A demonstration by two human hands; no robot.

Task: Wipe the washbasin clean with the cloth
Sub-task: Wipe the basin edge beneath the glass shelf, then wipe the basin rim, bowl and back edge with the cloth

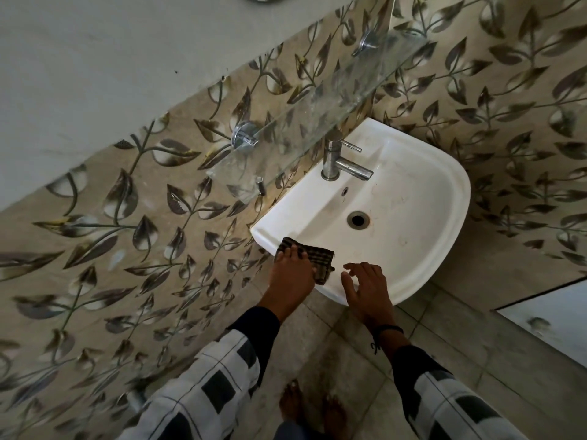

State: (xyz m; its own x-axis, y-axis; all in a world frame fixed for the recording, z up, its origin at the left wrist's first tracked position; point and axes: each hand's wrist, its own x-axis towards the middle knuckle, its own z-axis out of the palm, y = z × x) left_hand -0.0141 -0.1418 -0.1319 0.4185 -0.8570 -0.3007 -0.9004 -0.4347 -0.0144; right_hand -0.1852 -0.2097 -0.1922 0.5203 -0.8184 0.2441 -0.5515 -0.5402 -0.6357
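Observation:
A white washbasin [422, 198] hangs on a leaf-patterned tiled wall, with a steel tap [340, 163] at its back and a round drain [358, 220] in the bowl. A dark checked cloth [320, 257] lies on the basin's near-left rim. My left hand [292, 271] presses flat on the cloth with fingers spread. My right hand [365, 287] rests on the front rim just right of the cloth, fingers relaxed, holding nothing. Faint marks show inside the bowl.
A glass shelf [317, 100] on metal brackets juts out above the tap and the basin's back edge. The tiled wall runs along the left. My bare feet [311, 408] stand on the tiled floor below the basin. A pale panel [552, 315] sits at the right.

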